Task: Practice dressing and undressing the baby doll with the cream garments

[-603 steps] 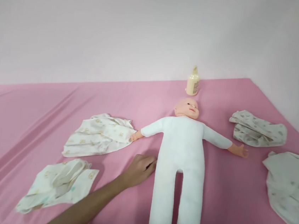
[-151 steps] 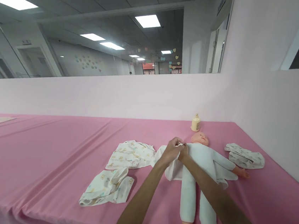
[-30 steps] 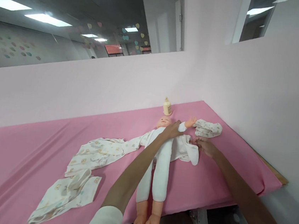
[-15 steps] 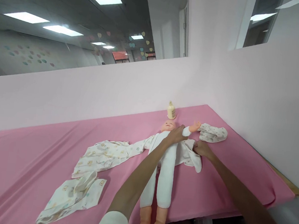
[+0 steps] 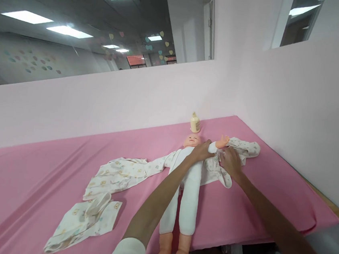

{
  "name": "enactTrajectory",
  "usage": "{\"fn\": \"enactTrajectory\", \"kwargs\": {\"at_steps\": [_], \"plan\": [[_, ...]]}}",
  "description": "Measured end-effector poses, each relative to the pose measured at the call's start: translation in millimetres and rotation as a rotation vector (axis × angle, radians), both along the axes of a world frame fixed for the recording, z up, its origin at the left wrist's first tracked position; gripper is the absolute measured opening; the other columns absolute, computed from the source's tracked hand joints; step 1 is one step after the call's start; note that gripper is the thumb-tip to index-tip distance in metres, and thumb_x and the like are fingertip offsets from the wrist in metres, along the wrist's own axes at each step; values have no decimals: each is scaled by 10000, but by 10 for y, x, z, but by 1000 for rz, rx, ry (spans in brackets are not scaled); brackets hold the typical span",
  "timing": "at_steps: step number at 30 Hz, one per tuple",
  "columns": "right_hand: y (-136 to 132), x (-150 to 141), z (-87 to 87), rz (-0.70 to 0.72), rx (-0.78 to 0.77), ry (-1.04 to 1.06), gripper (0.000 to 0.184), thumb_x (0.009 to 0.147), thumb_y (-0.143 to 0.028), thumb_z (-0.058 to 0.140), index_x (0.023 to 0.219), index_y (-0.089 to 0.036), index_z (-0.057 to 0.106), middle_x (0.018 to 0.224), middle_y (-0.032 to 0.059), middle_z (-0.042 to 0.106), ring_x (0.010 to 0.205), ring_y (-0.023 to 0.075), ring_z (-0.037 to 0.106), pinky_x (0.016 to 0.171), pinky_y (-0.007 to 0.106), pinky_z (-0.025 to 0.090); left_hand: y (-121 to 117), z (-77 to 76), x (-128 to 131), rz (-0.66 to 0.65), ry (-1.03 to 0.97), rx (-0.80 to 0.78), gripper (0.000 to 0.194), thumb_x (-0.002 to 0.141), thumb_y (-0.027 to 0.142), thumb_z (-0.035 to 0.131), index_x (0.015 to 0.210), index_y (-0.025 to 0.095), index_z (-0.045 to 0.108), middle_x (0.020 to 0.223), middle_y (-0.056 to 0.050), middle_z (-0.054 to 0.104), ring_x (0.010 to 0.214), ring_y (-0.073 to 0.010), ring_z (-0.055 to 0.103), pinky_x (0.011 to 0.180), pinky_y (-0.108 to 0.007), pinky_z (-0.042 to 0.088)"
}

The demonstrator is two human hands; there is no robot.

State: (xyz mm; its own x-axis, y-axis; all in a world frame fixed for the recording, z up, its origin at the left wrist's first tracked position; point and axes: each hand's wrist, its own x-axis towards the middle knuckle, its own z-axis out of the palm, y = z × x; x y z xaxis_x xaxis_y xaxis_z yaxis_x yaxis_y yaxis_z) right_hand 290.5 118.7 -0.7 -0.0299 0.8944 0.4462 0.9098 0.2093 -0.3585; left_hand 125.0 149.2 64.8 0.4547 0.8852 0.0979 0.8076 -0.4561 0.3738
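Note:
A baby doll (image 5: 190,198) with a white cloth body lies on its back, head toward the wall and bare feet toward me. My left hand (image 5: 201,151) is closed around the doll's upper arm at the right side, and the doll's hand sticks out beyond it. Just below that doll hand, my right hand (image 5: 230,161) is closed on a printed white baby shirt (image 5: 213,173). This fabric lies partly under the doll; its exact grip point is hidden by my fingers. Printed cloth (image 5: 122,174) also spreads out from the doll's other shoulder.
A folded printed garment (image 5: 87,219) lies at the front left. Another small printed cloth (image 5: 249,148) is beyond my right hand. A cream bottle (image 5: 195,123) stands behind the doll's head. The pink-covered table (image 5: 46,170) meets walls at the back and right.
My right hand has moved up and away from me, toward the doll's hand, drawing the shirt fabric with it. My left hand stays on the doll's arm.

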Motion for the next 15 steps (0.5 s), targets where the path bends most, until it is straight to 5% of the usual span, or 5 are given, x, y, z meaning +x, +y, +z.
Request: {"fn": "enactTrajectory", "kwargs": {"at_steps": [5, 15], "plan": [[-263, -381, -136, 285, -24, -183, 373, 840, -239, 522, 1183, -100, 560, 1148, 159, 579, 1082, 289, 486, 947, 387, 376, -49, 72, 7, -51, -26, -15, 368, 751, 332, 590, 1081, 206, 489, 985, -26, 658, 815, -206, 613, 617, -280, 409], [-36, -497, -288, 61, -117, -195, 320, 815, 5, 437, 992, -76, 690, 997, 219, 662, 969, 305, 579, 857, 435, 373, -82, 85, 76, -128, 15, -19, 446, 820, 501, 533, 1166, 220, 519, 1090, -38, 658, 930, -226, 616, 718, -299, 450]]}}
